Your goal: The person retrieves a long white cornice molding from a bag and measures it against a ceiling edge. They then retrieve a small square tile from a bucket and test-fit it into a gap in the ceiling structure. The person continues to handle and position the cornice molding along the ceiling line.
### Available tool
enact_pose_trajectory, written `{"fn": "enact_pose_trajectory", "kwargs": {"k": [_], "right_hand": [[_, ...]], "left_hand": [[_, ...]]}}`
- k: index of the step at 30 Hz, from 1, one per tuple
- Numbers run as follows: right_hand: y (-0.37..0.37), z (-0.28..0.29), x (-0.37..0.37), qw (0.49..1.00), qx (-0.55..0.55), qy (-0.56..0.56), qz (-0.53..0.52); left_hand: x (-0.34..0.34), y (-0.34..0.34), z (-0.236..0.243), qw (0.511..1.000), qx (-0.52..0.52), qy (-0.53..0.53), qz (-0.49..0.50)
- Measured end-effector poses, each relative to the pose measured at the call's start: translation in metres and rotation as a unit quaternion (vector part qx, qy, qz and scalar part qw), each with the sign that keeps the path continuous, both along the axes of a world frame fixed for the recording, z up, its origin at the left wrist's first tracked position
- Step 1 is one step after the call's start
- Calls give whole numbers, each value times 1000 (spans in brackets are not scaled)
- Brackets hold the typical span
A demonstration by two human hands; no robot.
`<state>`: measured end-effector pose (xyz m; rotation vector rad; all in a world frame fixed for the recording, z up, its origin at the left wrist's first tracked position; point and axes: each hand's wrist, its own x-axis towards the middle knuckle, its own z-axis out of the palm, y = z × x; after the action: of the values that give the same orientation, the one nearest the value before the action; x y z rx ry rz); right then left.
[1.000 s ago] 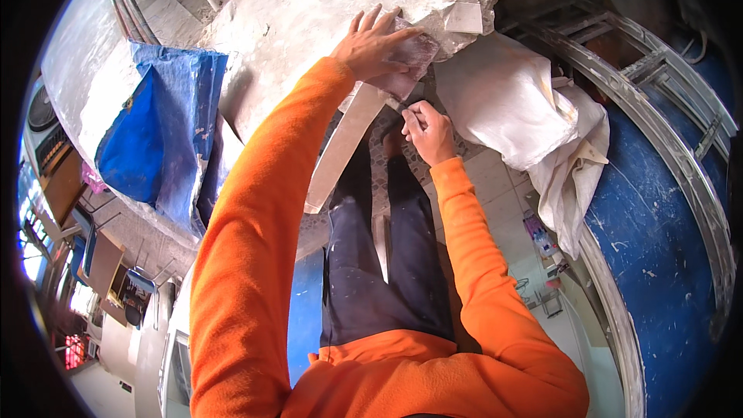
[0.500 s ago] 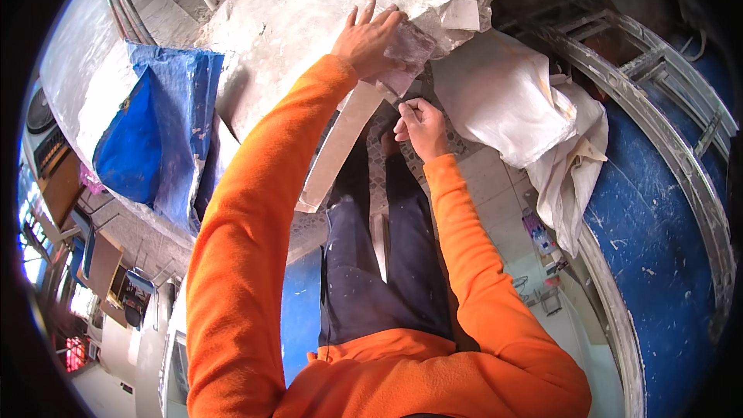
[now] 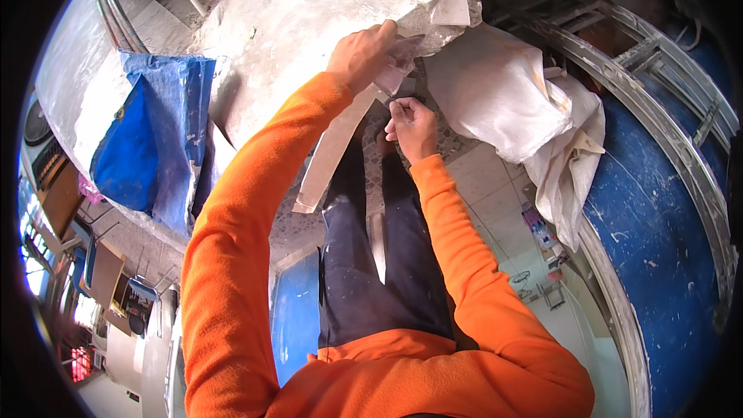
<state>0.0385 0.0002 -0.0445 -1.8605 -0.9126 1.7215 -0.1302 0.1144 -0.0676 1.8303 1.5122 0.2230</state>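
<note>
My left hand (image 3: 362,56) is closed at the edge of a pale, dusty concrete-like surface (image 3: 286,27), fingers curled over a crumpled, pinkish, see-through sheet (image 3: 396,70) that looks like plastic. Just below and to the right, my right hand (image 3: 414,128) is held closed, thumb against the fingers; anything in it is too small to make out. A long beige strip of board (image 3: 334,156) slants down from under the left hand towards my legs. A small pale square piece (image 3: 450,10) lies at the broken edge of the surface, right of the left hand.
A whitish sack (image 3: 495,97) drapes over the right side. Beyond it a dusty metal ladder (image 3: 619,77) curves past a paint-spotted blue panel (image 3: 650,240). On the left stands a folded blue sheet (image 3: 174,108). Pipes (image 3: 116,11) run at the upper left; desks and chairs (image 3: 108,271) stand lower left.
The left hand's fingers, spread flat on the sheet before, have curled in over it. The right hand has shifted slightly left and stays closed. The whole view has shifted a little.
</note>
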Motion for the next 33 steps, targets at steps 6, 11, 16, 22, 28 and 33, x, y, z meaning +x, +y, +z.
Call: {"fn": "enact_pose_trajectory", "kwargs": {"k": [6, 11, 16, 22, 28, 33], "right_hand": [[-1, 0, -9, 999, 38, -23, 0], [-2, 4, -14, 999, 29, -17, -5], [-5, -9, -8, 999, 36, -20, 2], [-1, -13, -5, 1000, 20, -18, 11], [-5, -22, -3, 999, 45, -11, 10], [-2, -12, -7, 996, 93, -1, 9]], "left_hand": [[-20, 15, 8, 998, -20, -60, 28], [-32, 13, 10, 995, -58, -75, 29], [-36, 10, -1, 989, -98, -93, 58], [-45, 0, -6, 953, -154, -204, 160], [-76, 3, 5, 787, -147, -535, 269], [-76, -31, 49, 811, -82, -398, 421]]}}
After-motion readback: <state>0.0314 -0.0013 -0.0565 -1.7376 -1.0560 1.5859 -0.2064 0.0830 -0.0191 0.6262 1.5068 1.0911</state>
